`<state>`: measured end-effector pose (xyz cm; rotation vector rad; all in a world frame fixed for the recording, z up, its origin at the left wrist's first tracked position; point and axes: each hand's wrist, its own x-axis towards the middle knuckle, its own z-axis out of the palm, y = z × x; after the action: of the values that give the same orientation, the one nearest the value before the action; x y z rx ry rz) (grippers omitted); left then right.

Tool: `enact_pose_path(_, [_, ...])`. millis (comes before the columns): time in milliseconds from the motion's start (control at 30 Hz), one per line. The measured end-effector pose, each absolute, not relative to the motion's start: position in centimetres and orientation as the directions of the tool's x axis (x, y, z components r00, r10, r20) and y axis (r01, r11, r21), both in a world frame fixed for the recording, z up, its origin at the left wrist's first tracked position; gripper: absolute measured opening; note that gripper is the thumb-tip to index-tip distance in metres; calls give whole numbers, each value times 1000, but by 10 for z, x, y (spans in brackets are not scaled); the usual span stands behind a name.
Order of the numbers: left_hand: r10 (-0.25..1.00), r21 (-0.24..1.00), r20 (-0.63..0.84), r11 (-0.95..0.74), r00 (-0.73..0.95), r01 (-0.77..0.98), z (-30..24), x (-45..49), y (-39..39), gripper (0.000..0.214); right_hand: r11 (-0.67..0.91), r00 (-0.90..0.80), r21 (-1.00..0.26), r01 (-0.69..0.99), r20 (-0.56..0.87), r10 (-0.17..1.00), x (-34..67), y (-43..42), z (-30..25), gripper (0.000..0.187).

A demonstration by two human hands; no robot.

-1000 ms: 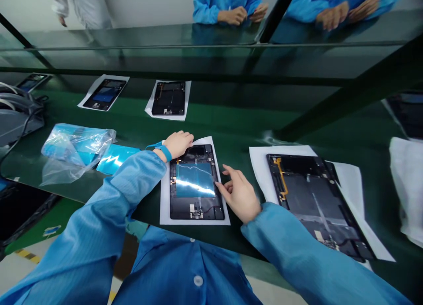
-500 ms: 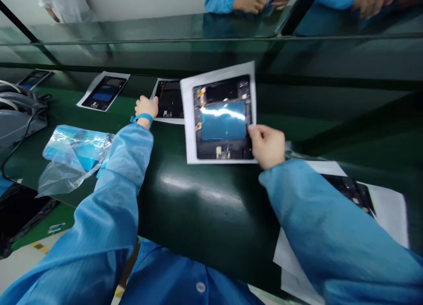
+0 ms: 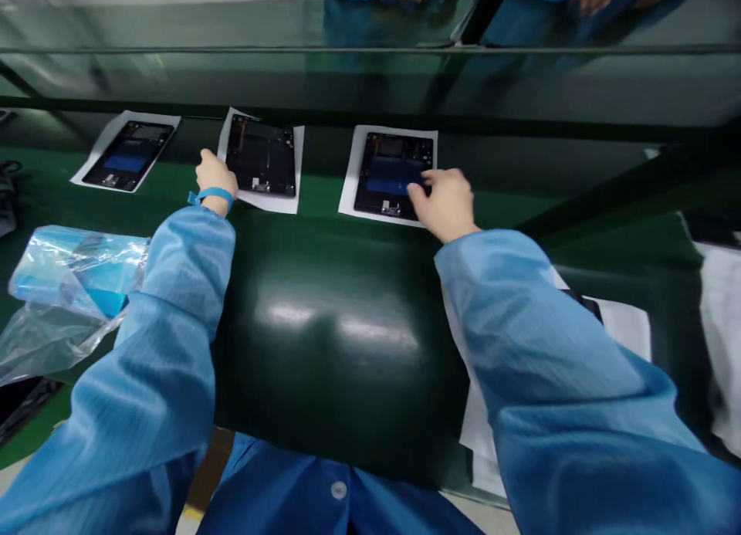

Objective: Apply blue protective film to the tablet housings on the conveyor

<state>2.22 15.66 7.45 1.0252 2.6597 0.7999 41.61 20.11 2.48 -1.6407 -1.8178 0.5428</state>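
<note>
The middle tablet (image 3: pixel 262 154) lacks the blue film (image 3: pixel 394 176) the flanking tablets (image 3: pixel 130 155) bear. Left hand (image 3: pixel 215 181) at its left edge, grip unclear; right hand (image 3: pixel 445 203) right of it, fingers parted.

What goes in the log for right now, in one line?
left hand: left edge, back row's middle panel | right hand: right edge, back row's right panel | grip: unclear | nearby left: plastic bag

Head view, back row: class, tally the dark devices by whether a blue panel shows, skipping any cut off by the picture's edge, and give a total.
Showing a blue panel: 2 (left device; right device, by the right hand)
Showing no blue panel: 1 (middle device, beside the left hand)
Total: 3
</note>
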Motion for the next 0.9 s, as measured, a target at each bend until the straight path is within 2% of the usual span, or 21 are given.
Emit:
enact_pose_path(33, [657, 603, 22, 593, -754, 534, 79, 24, 155, 33, 165, -104, -765, 622, 129, 986, 403, 185, 27, 34])
enact_pose_path(67, [643, 662, 14, 567, -765, 489, 83, 28, 150, 27, 123, -174, -869, 480, 42, 984, 389, 168, 29, 37])
enact_pose_path(133, [631, 757, -12, 513, -776, 405, 88, 38, 132, 17, -111, -317, -976, 189, -168, 934, 361, 133, 34, 47])
enact_pose_path(167, [641, 793, -26, 481, -767, 375, 88, 44, 116, 14, -240, -389, -968, 76, -250, 887, 350, 116, 37, 54])
enact_pose_path(233, [682, 845, -37, 412, -730, 342, 86, 60, 70, 14, -425, -524, -902, -73, -328, 786, 332, 85, 43, 65])
enact_pose_path(333, [742, 866, -22, 349, -670, 358, 76, 89, -23, 13, -511, -608, -843, -171, -318, 727, 323, 44, 50, 69])
enact_pose_path(467, [846, 819, -39, 332, -531, 469, 73, 115, -128, 26, -519, -526, -839, -166, -369, 766, 342, -7, 49, 38])
enact_pose_path(533, [889, 681, 24, 321, -458, 658, 75, 110, -150, 30, -553, -508, -825, -118, -428, 747, 359, -29, 44, 31])
enact_pose_path(600, [896, 456, 123, 330, -426, 827, 77, 93, -151, 32, -553, -508, -830, -72, -446, 737, 376, -46, 39, 30])
enact_pose_path(667, [891, 333, 123, 378, -437, 864, 78, 71, -140, 33, -510, -496, -859, -37, -427, 756, 389, -58, 35, 32])
enact_pose_path(800, [902, 387, -64, 418, -428, 822, 80, 34, -116, 37, -406, -462, -912, 56, -384, 800, 406, -65, 30, 38])
enact_pose_path(900, [914, 453, -141, 402, -381, 796, 87, 19, -114, 34, -303, -442, -920, 249, -386, 810, 419, -60, 28, 47])
